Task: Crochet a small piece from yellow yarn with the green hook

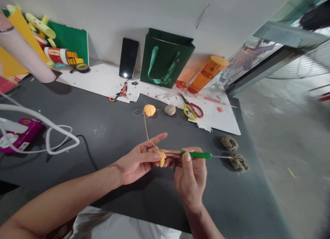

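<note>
Between thumb and fingers, my left hand (138, 160) pinches a small piece of yellow crochet (162, 159), its index finger stretched out with the yarn (146, 127) running past it. That strand leads up to a yellow yarn ball (149, 110) on the table. My right hand (191, 179) grips a crochet hook by its green handle (199, 155). The hook's thin metal shaft points left and meets the yellow piece; its tip is hard to make out. Out of the handle's right end a thin metal shaft reaches toward a grey-brown yarn bundle (239, 162).
Behind my hands lie a beige ball (170, 110) and scissors (192, 110) with yellow and red handles. A phone (128, 57), a dark green paper bag (167, 58) and an orange bottle (208, 74) stand by the wall. White cables (62, 141) loop at left; another yarn bundle (229, 143) sits right.
</note>
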Available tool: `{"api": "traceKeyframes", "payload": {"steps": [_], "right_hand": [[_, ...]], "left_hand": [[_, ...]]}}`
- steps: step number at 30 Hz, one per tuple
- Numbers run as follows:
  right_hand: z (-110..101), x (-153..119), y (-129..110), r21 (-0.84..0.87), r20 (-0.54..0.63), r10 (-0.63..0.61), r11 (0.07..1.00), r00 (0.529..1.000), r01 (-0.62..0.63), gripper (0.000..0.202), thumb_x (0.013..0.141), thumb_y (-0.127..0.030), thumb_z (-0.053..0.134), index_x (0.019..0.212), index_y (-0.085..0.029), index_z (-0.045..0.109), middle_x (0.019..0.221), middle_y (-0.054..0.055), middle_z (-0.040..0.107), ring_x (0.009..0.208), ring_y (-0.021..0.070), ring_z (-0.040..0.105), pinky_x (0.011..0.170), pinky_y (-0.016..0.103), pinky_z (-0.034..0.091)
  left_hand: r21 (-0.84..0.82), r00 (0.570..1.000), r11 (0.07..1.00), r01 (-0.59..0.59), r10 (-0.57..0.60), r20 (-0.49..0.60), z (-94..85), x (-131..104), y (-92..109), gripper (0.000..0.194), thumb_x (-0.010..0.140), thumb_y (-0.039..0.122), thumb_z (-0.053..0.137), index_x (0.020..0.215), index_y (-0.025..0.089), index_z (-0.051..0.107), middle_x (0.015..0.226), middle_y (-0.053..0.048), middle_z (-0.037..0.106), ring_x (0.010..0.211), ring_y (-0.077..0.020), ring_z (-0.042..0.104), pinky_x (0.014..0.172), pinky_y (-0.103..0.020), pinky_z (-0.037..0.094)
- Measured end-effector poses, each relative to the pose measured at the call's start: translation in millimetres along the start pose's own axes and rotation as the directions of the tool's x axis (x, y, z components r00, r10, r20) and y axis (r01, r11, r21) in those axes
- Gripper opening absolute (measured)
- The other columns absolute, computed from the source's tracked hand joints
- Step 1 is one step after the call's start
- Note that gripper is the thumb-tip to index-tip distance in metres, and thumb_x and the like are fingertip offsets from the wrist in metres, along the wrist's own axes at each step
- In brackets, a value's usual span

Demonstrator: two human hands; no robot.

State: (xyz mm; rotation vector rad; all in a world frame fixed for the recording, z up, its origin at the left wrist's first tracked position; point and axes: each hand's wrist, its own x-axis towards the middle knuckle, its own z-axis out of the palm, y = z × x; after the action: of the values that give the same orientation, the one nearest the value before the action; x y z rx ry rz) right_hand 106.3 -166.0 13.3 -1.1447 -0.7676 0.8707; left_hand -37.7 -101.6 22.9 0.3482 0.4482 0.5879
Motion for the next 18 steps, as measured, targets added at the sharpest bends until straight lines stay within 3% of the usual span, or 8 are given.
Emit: {"api": "traceKeyframes", "payload": {"steps": [4,10,16,18], "right_hand": [[-4.4,-1.5,1.3,-0.075,0.013,-0.071,0.995,0.997,0.072,0.020,0.099,-0.043,0.063,0.097,-0.026,0.053,0.074,-0.001,0.075,0.058,0.0169,0.071,0.057,0.031,0.055],[1.0,5.2,-2.7,0.088,0.073,0.090,0.991,0.993,-0.096,0.026,0.095,-0.050,0.067,0.093,-0.027,0.055,0.066,-0.003,0.071,0.051,0.0176,0.068,0.054,0.032,0.055],[-7.5,-0.5,0.3,-0.118,-0.009,-0.129,0.985,0.992,0.127,0.017,0.096,-0.039,0.069,0.095,-0.027,0.057,0.075,-0.002,0.074,0.061,0.0164,0.070,0.058,0.030,0.054],[-8.4,-0.5,-0.4,-0.102,0.008,-0.116,0.988,0.993,0.116,0.016,0.097,-0.039,0.067,0.095,-0.027,0.057,0.076,-0.001,0.074,0.060,0.0161,0.070,0.057,0.030,0.053]], "left_hand": [[-0.005,1.000,1.000,-0.002,0.002,0.009,-0.6,0.0,0.7,0.059,0.071,0.018,0.091,0.127,0.026,0.074,0.067,0.005,0.067,0.069,-0.0107,0.059,0.078,-0.030,0.041],[-0.043,0.998,0.999,0.012,-0.010,0.058,0.4,0.8,-1.4,0.058,0.070,0.015,0.089,0.126,0.025,0.075,0.069,0.004,0.065,0.074,-0.0130,0.061,0.078,-0.031,0.041],[0.021,1.000,1.000,-0.003,0.004,-0.020,-2.0,0.8,0.7,0.055,0.071,0.018,0.090,0.123,0.026,0.076,0.067,0.006,0.061,0.067,-0.0099,0.053,0.080,-0.031,0.041],[0.015,1.000,1.000,0.008,-0.008,-0.011,-1.3,0.4,1.4,0.055,0.070,0.019,0.090,0.123,0.027,0.077,0.067,0.005,0.062,0.068,-0.0103,0.054,0.079,-0.030,0.041]]}}
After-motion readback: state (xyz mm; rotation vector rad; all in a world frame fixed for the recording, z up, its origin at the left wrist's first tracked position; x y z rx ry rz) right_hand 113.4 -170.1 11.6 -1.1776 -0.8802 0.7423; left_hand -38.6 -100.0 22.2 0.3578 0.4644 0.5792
